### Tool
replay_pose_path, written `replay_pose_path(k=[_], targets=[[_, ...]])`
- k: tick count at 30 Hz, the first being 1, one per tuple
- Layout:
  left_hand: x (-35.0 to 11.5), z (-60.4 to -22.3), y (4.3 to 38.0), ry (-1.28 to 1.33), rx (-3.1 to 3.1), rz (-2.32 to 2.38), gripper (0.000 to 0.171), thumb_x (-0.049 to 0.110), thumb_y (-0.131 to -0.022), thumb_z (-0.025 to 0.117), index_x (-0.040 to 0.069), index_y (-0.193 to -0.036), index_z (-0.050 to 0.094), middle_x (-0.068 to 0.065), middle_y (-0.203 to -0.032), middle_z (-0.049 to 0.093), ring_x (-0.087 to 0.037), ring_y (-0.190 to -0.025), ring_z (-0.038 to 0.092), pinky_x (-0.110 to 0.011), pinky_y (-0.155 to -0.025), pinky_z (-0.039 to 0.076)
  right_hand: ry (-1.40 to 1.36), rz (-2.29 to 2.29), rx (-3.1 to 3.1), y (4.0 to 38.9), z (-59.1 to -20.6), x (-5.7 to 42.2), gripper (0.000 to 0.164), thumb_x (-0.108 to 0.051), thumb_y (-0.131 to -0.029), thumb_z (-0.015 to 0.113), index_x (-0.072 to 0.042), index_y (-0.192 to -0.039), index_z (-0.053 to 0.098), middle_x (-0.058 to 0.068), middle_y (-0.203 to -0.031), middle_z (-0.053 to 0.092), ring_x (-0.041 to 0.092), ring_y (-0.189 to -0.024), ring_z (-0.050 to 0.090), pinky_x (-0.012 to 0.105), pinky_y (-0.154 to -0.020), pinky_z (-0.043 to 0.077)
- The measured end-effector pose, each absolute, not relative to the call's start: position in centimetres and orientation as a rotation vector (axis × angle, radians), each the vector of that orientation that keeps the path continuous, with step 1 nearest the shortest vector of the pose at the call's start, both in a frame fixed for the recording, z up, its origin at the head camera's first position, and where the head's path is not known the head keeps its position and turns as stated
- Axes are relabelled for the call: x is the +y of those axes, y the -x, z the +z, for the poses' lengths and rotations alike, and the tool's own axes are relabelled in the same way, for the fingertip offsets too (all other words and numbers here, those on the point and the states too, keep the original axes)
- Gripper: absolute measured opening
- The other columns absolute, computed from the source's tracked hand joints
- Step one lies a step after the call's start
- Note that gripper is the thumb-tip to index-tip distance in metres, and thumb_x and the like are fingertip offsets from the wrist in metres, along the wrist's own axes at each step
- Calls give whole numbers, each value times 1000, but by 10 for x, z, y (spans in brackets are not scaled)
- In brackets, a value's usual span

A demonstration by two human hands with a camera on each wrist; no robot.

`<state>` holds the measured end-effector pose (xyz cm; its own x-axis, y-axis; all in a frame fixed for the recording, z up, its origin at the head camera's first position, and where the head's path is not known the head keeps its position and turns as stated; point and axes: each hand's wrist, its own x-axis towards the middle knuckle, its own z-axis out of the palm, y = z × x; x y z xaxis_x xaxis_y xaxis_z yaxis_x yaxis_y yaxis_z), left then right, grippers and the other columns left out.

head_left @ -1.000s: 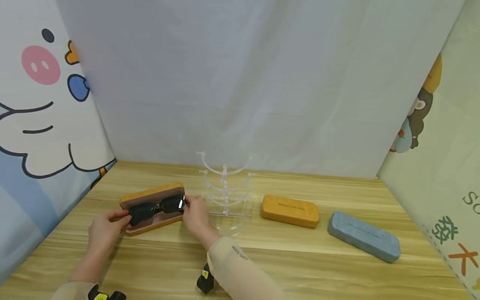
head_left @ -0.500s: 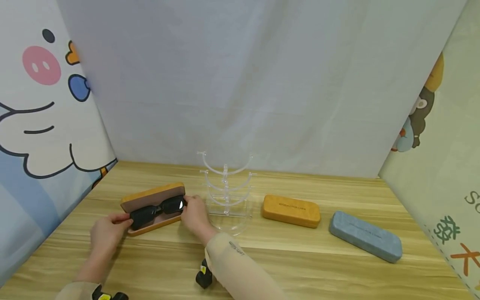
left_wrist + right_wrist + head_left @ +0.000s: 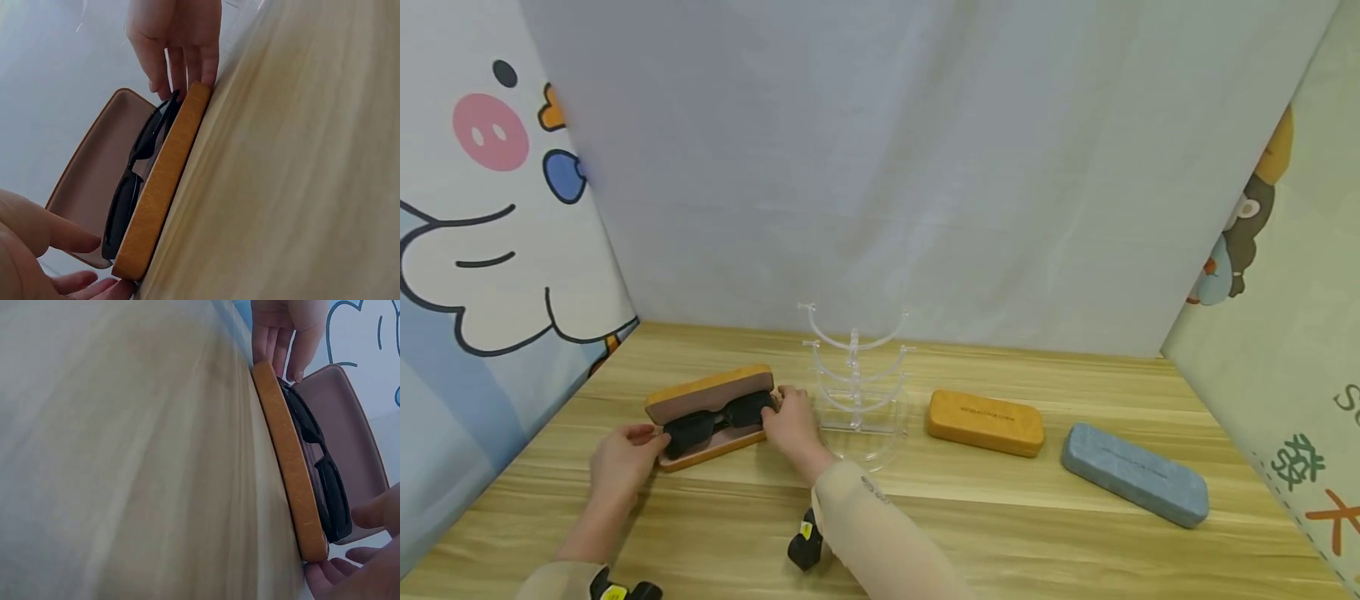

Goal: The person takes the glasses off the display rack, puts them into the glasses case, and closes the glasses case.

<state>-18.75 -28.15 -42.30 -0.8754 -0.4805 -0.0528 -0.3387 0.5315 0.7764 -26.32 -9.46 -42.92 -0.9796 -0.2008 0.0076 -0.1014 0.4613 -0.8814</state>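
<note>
Black sunglasses [image 3: 720,420] lie lens-up along the open orange eyeglass case [image 3: 715,452], sticking up a little above its front wall. The case's pinkish-lined lid [image 3: 103,159] stands raised behind them. My left hand [image 3: 621,467] is at the left end, its thumb at the lens edge and its fingertips down by the case's end. At the opposite end my right hand [image 3: 795,425] holds the other side of the sunglasses, thumb on the lens edge, with its fingers [image 3: 328,572] beside the case corner.
A clear tiered glasses stand [image 3: 855,379] is just right of my right hand. Farther right lie a closed orange case [image 3: 985,423] and a closed blue-grey case [image 3: 1135,475] on the wooden table [image 3: 1037,542]. A pale cloth wall [image 3: 887,167] rises behind.
The sunglasses have sunk slightly lower into the case, and the glare on the right lens is gone. Both hands have shifted slightly, staying at the two ends.
</note>
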Motion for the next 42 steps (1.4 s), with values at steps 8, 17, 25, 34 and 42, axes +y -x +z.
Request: replay_pose_path(k=[8,17,25,34,42], targets=[[-278,-411,188,-628,-2714,-1376,82,40,-91,45,-1,-145,-1,-32,-144,17,-48,-123,28,-54,-97,31,369,-1572,2526,265,-425,-94,66,-19,-91,55,-28,-146,19,3,-141,40,23,-121,46,38,-94,43],[-276,-411,187,-589,-2675,-1496,86,53,-89,42,2,-146,1,-28,-147,14,-47,-130,18,-57,-100,27,448,-1701,2394,265,-426,-87,58,-18,-92,54,-34,-141,28,6,-140,40,24,-123,45,36,-89,46],[-273,-413,188,-651,-2561,-1497,92,61,-86,40,-4,-143,11,-31,-141,26,-41,-115,42,-45,-89,40,423,-1830,2332,264,-427,-84,43,-30,-90,57,-21,-130,43,12,-132,47,27,-118,49,38,-89,47],[-272,-414,190,-638,-2510,-1486,82,55,-88,43,-7,-138,22,-34,-138,29,-44,-127,30,-51,-97,35,390,-1859,2382,266,-423,-85,29,-29,-93,53,-12,-115,48,12,-120,52,26,-108,55,36,-78,50],[-276,-418,186,-617,-2536,-1467,78,51,-90,45,-6,-137,23,-33,-139,27,-44,-128,27,-52,-99,31,379,-1852,2415,263,-423,-87,19,-23,-91,55,-11,-104,50,12,-115,56,26,-101,58,32,-73,50]])
